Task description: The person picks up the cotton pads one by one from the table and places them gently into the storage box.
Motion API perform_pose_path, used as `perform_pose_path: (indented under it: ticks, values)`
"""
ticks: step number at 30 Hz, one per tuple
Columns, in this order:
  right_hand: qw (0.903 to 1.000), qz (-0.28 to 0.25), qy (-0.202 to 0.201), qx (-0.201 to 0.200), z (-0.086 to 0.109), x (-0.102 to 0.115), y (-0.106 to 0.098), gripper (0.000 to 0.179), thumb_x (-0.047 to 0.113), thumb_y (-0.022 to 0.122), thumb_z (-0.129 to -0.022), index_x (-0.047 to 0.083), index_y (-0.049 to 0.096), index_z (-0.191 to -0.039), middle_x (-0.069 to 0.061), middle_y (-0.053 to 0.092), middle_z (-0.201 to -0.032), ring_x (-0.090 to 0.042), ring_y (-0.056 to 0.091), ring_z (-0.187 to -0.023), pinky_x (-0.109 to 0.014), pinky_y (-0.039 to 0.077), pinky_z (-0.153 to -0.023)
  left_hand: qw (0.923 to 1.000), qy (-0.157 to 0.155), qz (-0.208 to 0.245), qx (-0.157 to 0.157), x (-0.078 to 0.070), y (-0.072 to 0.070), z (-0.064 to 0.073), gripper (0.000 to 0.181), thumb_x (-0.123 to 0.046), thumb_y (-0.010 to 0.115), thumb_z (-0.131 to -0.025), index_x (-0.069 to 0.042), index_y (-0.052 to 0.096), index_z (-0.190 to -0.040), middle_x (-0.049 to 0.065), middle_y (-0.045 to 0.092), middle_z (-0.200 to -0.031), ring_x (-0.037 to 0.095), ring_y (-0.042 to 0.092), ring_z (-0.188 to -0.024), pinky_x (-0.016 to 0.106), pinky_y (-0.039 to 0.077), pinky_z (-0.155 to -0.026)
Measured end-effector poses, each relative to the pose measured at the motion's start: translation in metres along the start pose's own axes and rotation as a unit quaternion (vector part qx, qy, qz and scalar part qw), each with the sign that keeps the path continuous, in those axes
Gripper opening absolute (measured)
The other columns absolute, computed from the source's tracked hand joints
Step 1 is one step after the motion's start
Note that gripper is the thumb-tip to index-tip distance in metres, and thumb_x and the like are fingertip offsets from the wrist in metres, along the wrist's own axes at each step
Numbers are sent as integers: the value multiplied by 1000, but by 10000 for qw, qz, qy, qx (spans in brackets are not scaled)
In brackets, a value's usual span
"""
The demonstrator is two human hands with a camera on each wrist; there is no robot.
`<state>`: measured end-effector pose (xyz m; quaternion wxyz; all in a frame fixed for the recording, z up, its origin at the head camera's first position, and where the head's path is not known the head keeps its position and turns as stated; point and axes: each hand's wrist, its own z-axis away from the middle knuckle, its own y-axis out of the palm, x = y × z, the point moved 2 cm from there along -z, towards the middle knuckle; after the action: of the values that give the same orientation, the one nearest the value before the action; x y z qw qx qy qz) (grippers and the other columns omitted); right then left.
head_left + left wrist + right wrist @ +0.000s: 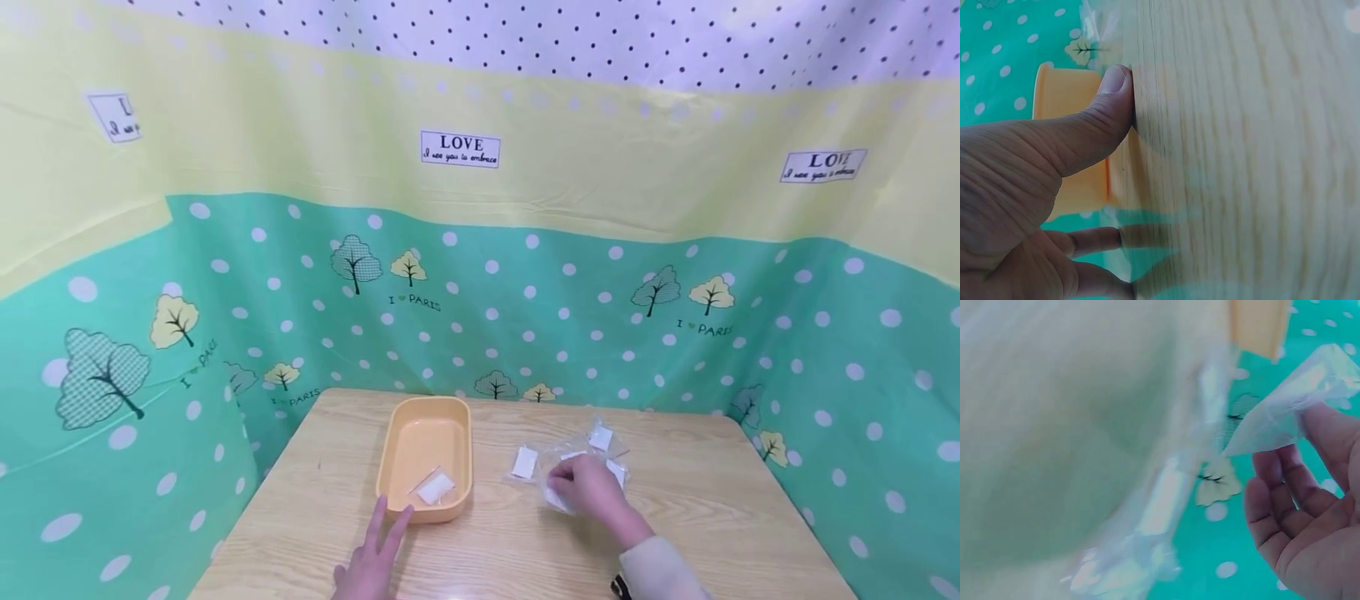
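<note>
My left hand (pixel 369 560) has its fingers spread at the near end of a peach plastic tray (pixel 387 442); the left wrist view shows the thumb and fingertips on the tabletop. One small clear packet with a white insert (pixel 435 488) lies inside the tray. On the right, my right hand (pixel 592 492) pinches a clear plastic packet (pixel 1272 425) between thumb and fingers, lifted off the table in the right wrist view. Around that hand lie several similar packets, one to its left (pixel 524 462) and another behind it (pixel 601 437). The hand partly covers the others.
A wood-grain table (pixel 495 558) carries everything. Behind it and at both sides hangs a green, yellow and white printed curtain (pixel 525 333). Near the right sleeve (pixel 660 571) a small black object (pixel 619 587) shows at the table's front; its kind is unclear.
</note>
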<state>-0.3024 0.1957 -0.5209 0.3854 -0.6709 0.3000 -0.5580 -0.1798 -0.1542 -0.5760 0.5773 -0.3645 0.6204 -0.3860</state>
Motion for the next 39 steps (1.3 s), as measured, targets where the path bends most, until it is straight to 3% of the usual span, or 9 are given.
perform_pose_path:
  ticks: [5,9,12,14,17,22,25,32,39]
  values:
    - [9915,-1241,-86,-377,-21,25,-19,12,28,74,-88,23,77,-99,4,76,-97,-9,67,-87,-26,60,-75,9999,-5,-55,-101,-1,-1,0,129,-34,95,-50,-35,22,-156,15,3,-166,46,62,-102,92,30,-79]
    - [9806,-1927,-143,-336,-31,50,-28,16,34,72,-90,25,76,-102,5,76,-99,-8,67,-88,-24,59,-75,10000,-11,9,-77,-1,-1,0,123,-21,93,-56,-36,22,-156,15,3,-166,46,62,-101,93,29,-80]
    - [9741,-2211,-389,-265,-37,72,-28,18,36,71,-90,23,76,-102,4,75,-96,-9,66,-86,-24,58,-73,10000,-68,6,-58,0,-1,1,124,-27,94,-56,-37,21,-156,14,2,-166,47,62,-102,93,28,-80]
    - [9711,-2291,-622,-253,-40,86,-27,18,35,71,-91,21,76,-102,3,76,-95,-9,66,-84,-24,58,-72,9999,-118,-89,-40,1,0,1,131,-46,94,-48,-37,20,-156,14,2,-166,46,62,-103,92,29,-81]
    - [9671,-2411,-785,-210,-44,103,-21,16,33,71,-91,20,76,-100,3,75,-94,-9,66,-83,-23,58,-72,9997,-190,-140,-39,2,1,1,137,-59,91,-41,-38,19,-157,12,1,-167,49,61,-106,92,28,-83]
    - [9628,-2605,-717,-21,-51,118,-6,16,33,72,-91,20,76,-99,3,75,-92,-9,65,-82,-23,58,-71,9997,-144,-209,-65,2,0,1,139,-66,88,-39,-36,20,-157,12,0,-167,49,62,-104,92,30,-81]
    - [9624,-2647,-583,170,-55,122,8,17,34,72,-90,20,76,-100,4,74,-92,-10,64,-83,-24,57,-72,9995,-133,-263,-69,1,0,0,138,-63,89,-40,-35,20,-157,13,0,-167,49,62,-103,91,31,-81]
    - [9672,-2501,-205,405,-63,128,48,13,29,72,-90,19,77,-98,4,72,-91,-10,63,-83,-25,57,-71,9997,40,-215,-73,-1,2,-1,132,-40,94,-49,-32,19,-158,16,0,-166,49,63,-101,90,34,-79]
    - [9704,-2376,9,437,-60,136,72,12,28,73,-90,19,76,-95,6,72,-88,-7,62,-78,-22,57,-67,9997,110,-188,-50,-1,0,-1,135,-38,94,-46,-31,18,-158,17,-1,-166,50,62,-103,90,35,-78]
